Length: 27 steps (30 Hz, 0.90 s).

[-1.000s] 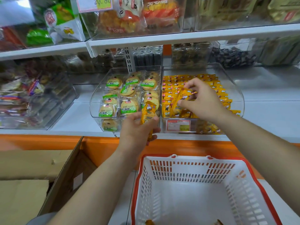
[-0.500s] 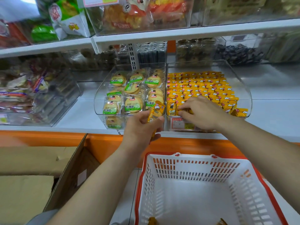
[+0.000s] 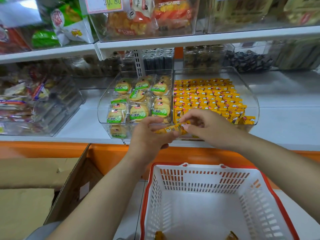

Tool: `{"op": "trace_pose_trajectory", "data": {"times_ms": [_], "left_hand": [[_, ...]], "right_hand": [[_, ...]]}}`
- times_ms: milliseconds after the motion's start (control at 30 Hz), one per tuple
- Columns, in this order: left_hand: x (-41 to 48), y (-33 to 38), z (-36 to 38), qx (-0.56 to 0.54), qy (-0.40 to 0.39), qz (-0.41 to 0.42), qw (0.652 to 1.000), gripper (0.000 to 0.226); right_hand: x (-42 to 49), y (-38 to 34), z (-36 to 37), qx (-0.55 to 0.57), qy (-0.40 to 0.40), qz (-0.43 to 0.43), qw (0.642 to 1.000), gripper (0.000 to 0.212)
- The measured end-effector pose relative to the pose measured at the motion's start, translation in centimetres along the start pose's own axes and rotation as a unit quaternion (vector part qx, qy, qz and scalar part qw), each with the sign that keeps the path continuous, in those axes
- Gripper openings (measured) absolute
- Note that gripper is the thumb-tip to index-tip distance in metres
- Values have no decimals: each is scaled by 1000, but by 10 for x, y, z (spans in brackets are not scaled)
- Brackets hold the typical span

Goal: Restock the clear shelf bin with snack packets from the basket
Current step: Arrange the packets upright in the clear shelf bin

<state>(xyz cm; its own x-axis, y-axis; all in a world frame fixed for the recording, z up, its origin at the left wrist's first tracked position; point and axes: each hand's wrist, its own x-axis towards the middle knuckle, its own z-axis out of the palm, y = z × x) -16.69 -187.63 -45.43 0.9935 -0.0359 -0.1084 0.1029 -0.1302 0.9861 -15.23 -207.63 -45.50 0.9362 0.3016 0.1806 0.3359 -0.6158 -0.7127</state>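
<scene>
Snack packets (image 3: pixel 168 130), glossy yellow, clutched in left grip (image 3: pixel 147 136); right grip (image 3: pixel 208 129) pinching one end

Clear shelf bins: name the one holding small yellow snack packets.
The right clear plastic bin, filled with rows of yellow packets; its left neighbour holds round green-labelled biscuits.

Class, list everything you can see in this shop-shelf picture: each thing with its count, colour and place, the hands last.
clear shelf bin: one, transparent, middle shelf, right of centre
shelf packets: many, yellow, in rows in that bin
biscuit packs: several, green-labelled, bin to its left
held packets: count unclear, yellow, between both hands
basket: one, white with red rim, below the shelf
basket packets: two visible, yellow-brown, basket floor
cardboard box: one, brown, lower left
left hand: grips held packets
right hand: pinches their end
</scene>
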Motion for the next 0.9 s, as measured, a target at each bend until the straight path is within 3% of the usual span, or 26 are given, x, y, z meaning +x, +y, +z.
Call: {"op": "trace_pose_trajectory", "data": {"times_ms": [133,233,333,400,467,633,733,900], "left_hand": [[3,3,-5,-24,15,2,1000,46],[4,1,-3,-35,8,-12,999,42],[4,-2,0,-36,-3,-2,999,35],[3,-1,3,-40,-15,4,999,33],[3,-1,7,-45,-17,12,999,36],[10,7,14,-20,-27,91,995,40],[21,8,15,45,-22,133,990,41],[47,-13,8,313,54,132,939,57]], "right_hand": [[-9,1,8,67,-53,38,996,10],[-12,-7,20,76,-93,14,993,7],[-5,-10,17,81,19,34,996,9],[1,-12,9,151,89,76,982,19],[5,-16,3,190,76,67,977,29],[18,-22,-14,164,84,23,983,27],[28,-21,-29,157,104,3,982,31],[48,0,-31,79,212,-3,974,28]]}}
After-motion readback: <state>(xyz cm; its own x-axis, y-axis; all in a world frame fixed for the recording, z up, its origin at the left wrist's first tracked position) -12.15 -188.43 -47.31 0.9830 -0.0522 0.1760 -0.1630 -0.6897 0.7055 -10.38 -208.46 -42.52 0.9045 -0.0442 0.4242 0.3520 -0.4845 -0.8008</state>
